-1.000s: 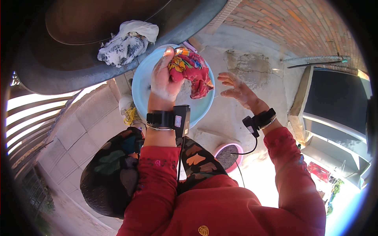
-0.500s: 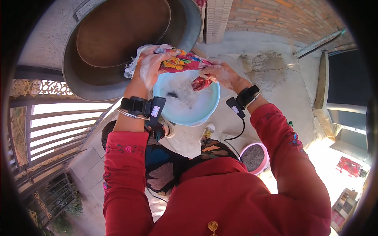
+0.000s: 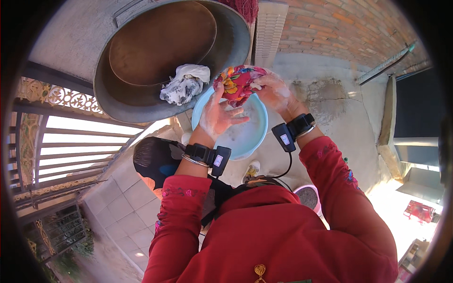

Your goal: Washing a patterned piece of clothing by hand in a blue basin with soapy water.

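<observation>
A wet, bright red cloth with a flower pattern (image 3: pixel 236 84) is lifted over the far rim of a light blue basin (image 3: pixel 257 137) of soapy water. My right hand (image 3: pixel 272 91), covered in suds, is closed on the cloth from the right. My left hand (image 3: pixel 217 115) is open with fingers spread, just below the cloth and touching its lower edge. Both wrists carry black bands with small devices.
A large grey metal tub (image 3: pixel 170 52) stands behind the basin, with a wrung white-and-grey cloth (image 3: pixel 185 85) on its rim. A brick wall (image 3: pixel 339 28) runs at the back right. A metal gate (image 3: pixel 61 141) is on the left. A pink-rimmed container (image 3: pixel 309 195) sits by my right side.
The cloth has come up out of the basin toward the tub. My left hand has let go of it and opened; my right hand now holds it.
</observation>
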Tool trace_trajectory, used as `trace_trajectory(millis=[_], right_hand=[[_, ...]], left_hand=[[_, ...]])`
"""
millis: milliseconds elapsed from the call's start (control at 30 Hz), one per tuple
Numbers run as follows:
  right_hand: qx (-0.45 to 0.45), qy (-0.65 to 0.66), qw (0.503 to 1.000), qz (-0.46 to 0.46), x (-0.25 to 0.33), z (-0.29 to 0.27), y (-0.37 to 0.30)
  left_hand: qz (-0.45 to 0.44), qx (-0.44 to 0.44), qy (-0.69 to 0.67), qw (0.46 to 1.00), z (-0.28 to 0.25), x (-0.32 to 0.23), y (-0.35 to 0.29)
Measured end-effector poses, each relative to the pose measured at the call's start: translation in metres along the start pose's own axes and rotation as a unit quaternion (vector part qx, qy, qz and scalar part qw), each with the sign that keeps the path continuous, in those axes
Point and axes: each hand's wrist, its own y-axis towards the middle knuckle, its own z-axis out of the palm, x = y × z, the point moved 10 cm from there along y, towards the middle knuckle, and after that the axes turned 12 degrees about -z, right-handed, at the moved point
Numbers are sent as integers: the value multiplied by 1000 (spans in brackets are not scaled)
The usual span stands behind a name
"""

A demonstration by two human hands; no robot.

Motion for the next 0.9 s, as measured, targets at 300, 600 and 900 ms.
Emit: trace_trajectory(millis=[300,600,900], right_hand=[[-63,30,997,28,-45,-29,-25],[-158,-237,959,-6,-53,-16,-20],[45,-623,754,-204,-56,31,-21]], left_hand=[[236,53,-132,961,-30,-41,31],[269,-125,-25,955,-43,-9,37],[246,-107,-62,961,-65,-6,43]])
